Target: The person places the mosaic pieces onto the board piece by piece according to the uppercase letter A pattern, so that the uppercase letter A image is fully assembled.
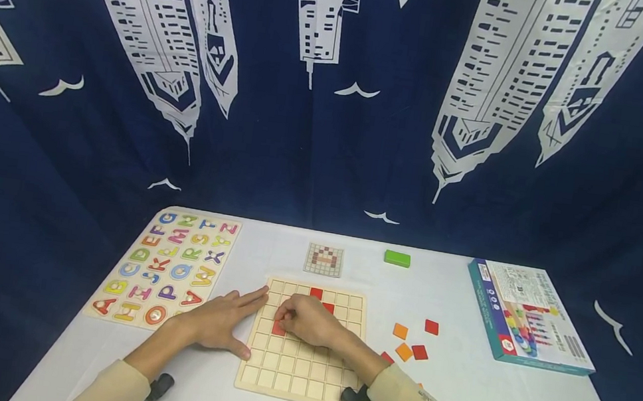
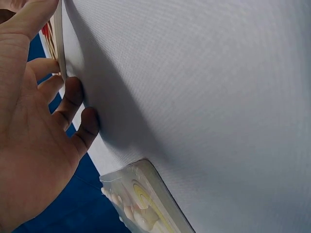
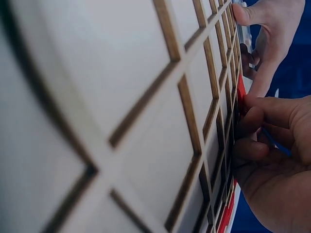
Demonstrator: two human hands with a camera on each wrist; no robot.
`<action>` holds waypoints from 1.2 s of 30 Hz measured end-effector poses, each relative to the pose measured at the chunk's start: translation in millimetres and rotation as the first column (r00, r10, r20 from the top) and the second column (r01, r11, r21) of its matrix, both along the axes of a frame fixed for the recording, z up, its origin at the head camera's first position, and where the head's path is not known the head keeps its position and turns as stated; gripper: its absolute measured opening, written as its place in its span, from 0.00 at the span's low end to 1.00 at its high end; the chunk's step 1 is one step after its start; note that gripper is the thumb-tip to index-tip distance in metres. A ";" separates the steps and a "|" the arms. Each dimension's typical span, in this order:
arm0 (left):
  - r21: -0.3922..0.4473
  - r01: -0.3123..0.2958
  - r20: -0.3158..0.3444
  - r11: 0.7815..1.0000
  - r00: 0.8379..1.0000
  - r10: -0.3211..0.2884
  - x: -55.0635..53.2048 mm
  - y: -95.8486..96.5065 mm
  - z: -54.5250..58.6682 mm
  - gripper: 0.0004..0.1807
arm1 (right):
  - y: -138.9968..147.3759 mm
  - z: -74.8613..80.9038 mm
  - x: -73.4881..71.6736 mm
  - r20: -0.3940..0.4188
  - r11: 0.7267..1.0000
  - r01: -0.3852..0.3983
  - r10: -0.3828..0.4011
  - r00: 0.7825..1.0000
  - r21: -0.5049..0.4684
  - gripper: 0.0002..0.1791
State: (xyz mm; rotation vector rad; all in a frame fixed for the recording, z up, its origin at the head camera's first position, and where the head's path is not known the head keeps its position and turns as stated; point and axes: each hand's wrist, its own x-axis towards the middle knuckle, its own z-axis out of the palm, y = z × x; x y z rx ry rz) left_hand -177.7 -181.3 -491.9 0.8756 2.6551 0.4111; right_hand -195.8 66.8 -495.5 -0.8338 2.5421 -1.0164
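A wooden grid board [image 1: 289, 384] lies on the table, with red square tiles [image 1: 317, 293] in some cells near its top. My right hand [image 1: 309, 319] is over the board's upper middle, thumb and fingers bent together at a red tile [image 1: 279, 328]. From the right wrist, the right hand [image 3: 277, 155] pinches at the red tile [image 3: 241, 92], its fingertips partly covering it. My left hand [image 1: 219, 322] lies along the board's left edge, thumb and fingers spread and touching the rim. The left wrist view shows that hand's [image 2: 36, 126] palm side, fingers extended.
An alphabet puzzle board [image 1: 168, 269] lies at the left. Beyond the grid board are a small pattern card [image 1: 323, 260] and a green block [image 1: 397, 259]. Loose orange tiles [image 1: 400, 331] and red tiles [image 1: 432, 327] are scattered right of it, before a flat box [image 1: 530, 316].
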 end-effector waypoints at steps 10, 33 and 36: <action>0.008 -0.003 0.007 1.000 1.000 0.003 0.1 0.1 -0.4 0.63 | 1.5 -0.1 -0.8 -0.010 1.000 -0.011 0.011 1.000 -0.004 0.04; -0.015 0.003 -0.017 1.000 1.000 -0.004 -0.1 1.1 -0.7 0.63 | 15.1 -1.4 -2.7 0.045 0.999 -0.008 0.010 0.999 -0.041 0.03; -0.016 0.001 -0.018 1.000 1.000 -0.001 -0.8 0.7 -1.5 0.63 | 23.1 0.9 -3.5 0.028 0.999 -0.010 0.011 1.000 -0.043 0.03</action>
